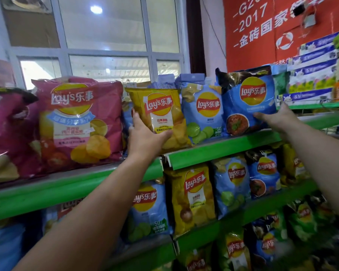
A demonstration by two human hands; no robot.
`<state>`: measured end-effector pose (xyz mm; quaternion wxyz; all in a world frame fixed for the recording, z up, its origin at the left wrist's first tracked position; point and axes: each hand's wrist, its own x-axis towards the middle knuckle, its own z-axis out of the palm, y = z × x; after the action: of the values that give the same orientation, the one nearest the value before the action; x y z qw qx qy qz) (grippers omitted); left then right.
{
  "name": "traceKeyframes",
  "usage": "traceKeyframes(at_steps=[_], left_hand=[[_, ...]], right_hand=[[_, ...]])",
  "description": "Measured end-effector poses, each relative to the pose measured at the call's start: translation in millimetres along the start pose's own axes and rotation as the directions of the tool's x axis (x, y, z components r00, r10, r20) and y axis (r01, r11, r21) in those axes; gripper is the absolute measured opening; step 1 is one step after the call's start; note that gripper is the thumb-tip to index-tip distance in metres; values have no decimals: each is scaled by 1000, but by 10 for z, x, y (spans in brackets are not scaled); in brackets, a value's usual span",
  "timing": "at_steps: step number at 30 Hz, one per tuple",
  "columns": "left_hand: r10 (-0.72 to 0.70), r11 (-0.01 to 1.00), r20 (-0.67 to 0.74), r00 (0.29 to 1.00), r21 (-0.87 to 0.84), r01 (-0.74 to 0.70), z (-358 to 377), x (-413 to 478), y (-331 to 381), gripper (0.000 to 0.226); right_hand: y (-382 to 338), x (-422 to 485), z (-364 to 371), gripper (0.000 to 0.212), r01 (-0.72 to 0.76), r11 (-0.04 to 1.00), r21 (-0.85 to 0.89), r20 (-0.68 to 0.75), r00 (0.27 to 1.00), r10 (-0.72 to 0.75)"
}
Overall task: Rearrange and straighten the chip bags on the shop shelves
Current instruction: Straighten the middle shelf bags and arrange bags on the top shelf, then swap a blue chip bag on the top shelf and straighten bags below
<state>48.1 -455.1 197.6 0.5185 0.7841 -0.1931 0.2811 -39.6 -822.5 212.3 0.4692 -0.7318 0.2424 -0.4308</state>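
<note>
Two hands work the top shelf (213,151). Left of the left hand (147,136) stands a big pink bag (80,122); that hand clamps the yellow bag (160,114) low down. The right hand (276,118) grips the blue bag (247,100) by its lower corner. Both bags look light, puffy and slippery, best held by their edges.

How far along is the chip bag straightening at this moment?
Done: the large pink bag stands upright, facing out. In hand: the left hand grips the tilted yellow bag, while the right hand holds the leaning blue bag. Left: the lower shelf bags lean unevenly.
</note>
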Motion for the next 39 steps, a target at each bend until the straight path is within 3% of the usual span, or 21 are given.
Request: traceKeyframes(at_steps=[5,7,11,15,19,23,25,27,30,32,35,39], left_hand=[[15,999,-23,1000,49,-14,33,-20,-15,115],[22,998,-32,999,52,-20,41,-17,-26,114],[38,998,-42,998,56,-35,47,-10,-46,114],[49,997,-52,997,56,-46,45,-36,-62,114],[132,989,-106,986,86,-123,29,-136,-51,107],[379,923,-230,896,162,-349,-27,-369,82,80],[466,884,-138,874,96,-457,-66,-485,220,69],[393,915,49,918,-116,-385,-149,-593,401,77],[152,926,174,973,-370,-78,-375,-651,566,94],[60,898,147,987,-439,11,-599,-621,543,102],[15,894,56,998,-448,12,-973,-607,389,106],[16,889,-60,998,-455,-42,-1569,-661,87,78]], right_hand=[[22,-40,-26,63,-9,994,112,-15,1000,11],[30,-94,-56,55,21,990,139,-63,998,-12],[-27,-283,-122,39,157,988,-1,-269,951,-151],[-51,-498,-185,42,191,975,-112,-409,885,-221],[-86,-748,-203,40,234,964,126,-491,859,-144],[-261,-1128,-50,26,336,911,239,-397,890,-224],[-409,-1380,98,19,387,880,276,-312,902,-298],[-566,-1647,266,14,440,844,306,-211,896,-391],[-758,-2013,498,9,480,793,376,-62,866,-496],[-863,-2222,619,6,476,769,427,7,848,-529],[-1005,-2460,826,5,422,749,511,135,821,-555],[-1248,-2814,1183,10,285,715,638,313,753,-579]])
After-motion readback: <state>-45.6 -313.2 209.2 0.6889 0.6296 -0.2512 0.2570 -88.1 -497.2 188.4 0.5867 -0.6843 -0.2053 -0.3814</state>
